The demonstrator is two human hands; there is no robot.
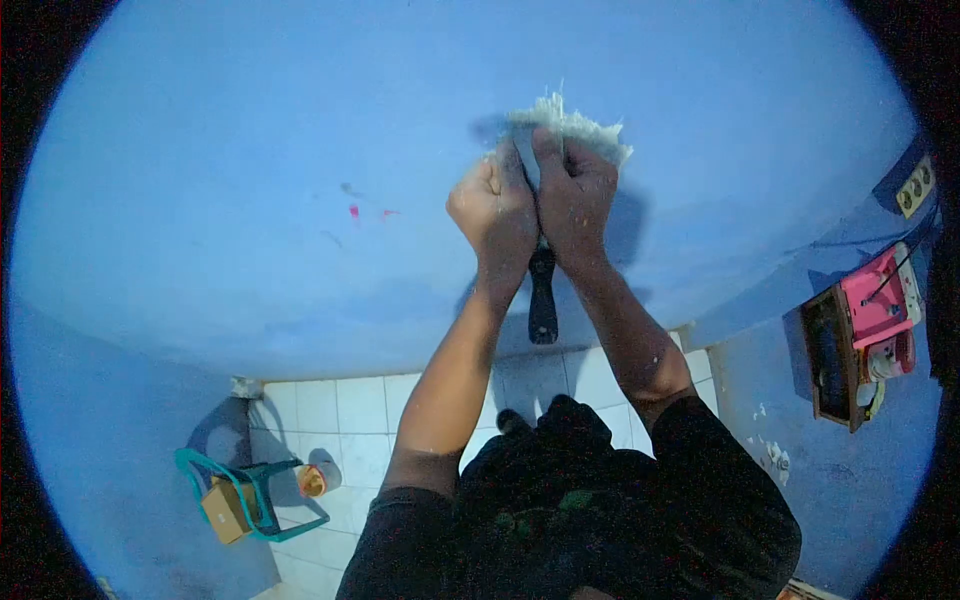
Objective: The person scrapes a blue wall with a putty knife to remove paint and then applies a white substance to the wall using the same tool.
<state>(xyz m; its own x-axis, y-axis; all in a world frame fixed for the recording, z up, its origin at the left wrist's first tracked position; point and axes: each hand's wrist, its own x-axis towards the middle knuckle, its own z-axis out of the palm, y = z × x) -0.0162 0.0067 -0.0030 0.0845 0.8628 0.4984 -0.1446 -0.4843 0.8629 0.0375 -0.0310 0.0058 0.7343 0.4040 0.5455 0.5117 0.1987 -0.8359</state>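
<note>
Spreading filler (585, 128) on the wall (250, 150), left hand (495, 215) and right hand (578, 195) both gripping the scraper (543, 300); next stroke likely needs even pressure

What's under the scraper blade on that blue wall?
White filler shows above the scraper; the left hand and right hand cover its blade, hiding what lies beneath.

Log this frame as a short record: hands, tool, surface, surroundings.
left hand: closed on the scraper, beside the right hand
right hand: closed on the scraper, fingers pressed toward its blade
scraper: black handle pointing down, blade end against the wall
filler: rough white patch on the blue wall, above the hands
surroundings: green chair holding a cardboard box, tiled floor, wall socket at right
</note>
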